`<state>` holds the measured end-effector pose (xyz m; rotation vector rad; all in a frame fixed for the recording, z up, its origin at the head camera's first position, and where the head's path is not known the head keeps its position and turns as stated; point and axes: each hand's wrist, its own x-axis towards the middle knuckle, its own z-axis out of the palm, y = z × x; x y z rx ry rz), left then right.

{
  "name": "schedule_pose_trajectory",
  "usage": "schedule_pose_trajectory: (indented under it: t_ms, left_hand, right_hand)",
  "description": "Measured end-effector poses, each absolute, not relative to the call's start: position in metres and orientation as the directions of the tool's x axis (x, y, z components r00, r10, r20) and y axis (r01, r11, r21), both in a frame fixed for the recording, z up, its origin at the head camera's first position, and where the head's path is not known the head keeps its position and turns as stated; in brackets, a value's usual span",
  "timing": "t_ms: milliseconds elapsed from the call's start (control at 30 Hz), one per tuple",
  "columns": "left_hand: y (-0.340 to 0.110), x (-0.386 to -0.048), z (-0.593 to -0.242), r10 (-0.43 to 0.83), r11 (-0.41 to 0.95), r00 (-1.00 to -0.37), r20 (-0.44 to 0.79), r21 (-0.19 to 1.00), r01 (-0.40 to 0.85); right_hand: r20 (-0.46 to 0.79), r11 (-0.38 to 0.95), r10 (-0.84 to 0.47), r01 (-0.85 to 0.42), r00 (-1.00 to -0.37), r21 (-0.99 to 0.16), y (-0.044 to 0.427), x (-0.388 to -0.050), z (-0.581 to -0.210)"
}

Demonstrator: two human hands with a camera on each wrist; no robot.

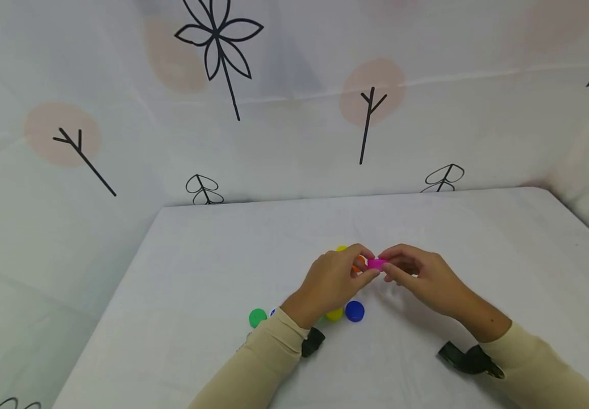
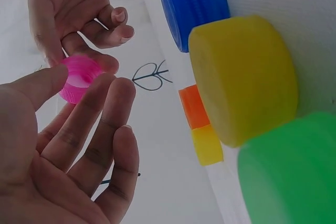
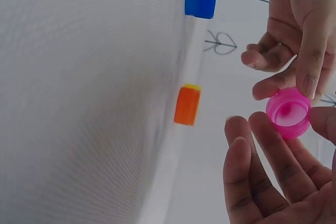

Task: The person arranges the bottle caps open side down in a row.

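A pink bottle cap (image 1: 376, 264) is held between both hands above the table. Its hollow underside shows in the left wrist view, where the cap (image 2: 84, 65) sits between thumb and fingers. My left hand (image 1: 331, 279) pinches its left side, while the right hand (image 1: 431, 279) pinches the opposite side; in the right wrist view the cap (image 3: 289, 115) is tilted, hollow side toward the camera. Behind the left hand are an orange cap (image 3: 187, 107), partly covered by fingers in the head view, and a yellow cap (image 1: 342, 248).
Nearer to me lie a blue cap (image 1: 355, 311), a yellow cap (image 1: 334, 315) and a green cap (image 1: 257, 317). The left forearm partly hides others there. Black wrist devices (image 1: 470, 360) hang under both sleeves. A white cloth with printed plants (image 1: 217, 34) stands behind the table.
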<state>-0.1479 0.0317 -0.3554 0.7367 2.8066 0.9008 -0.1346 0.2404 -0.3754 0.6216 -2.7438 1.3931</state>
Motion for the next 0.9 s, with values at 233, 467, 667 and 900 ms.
schedule_pose_trajectory:
  t_ms: [233, 467, 667, 900]
  left_hand:
    - [0.032, -0.148, -0.356, 0.483, 0.716, -0.875, -0.017, 0.584, 0.384]
    - [0.034, -0.147, -0.362, 0.474, 0.76, -0.871, -0.132, 0.56, 0.329]
    - [0.035, -0.146, -0.368, 0.485, 0.784, -0.856, -0.178, 0.522, 0.336]
    - [0.037, -0.144, -0.371, 0.512, 0.803, -0.832, -0.214, 0.463, 0.375]
  right_hand:
    - [0.157, 0.55, -0.379, -0.358, -0.912, -0.755, 0.243, -0.136, -0.375]
    - [0.095, 0.575, -0.438, -0.36, -0.894, -0.735, 0.245, -0.138, -0.379]
    - [0.057, 0.555, -0.516, -0.384, -0.855, -0.738, 0.249, -0.138, -0.385]
    - [0.009, 0.521, -0.585, -0.384, -0.811, -0.763, 0.25, -0.139, -0.389]
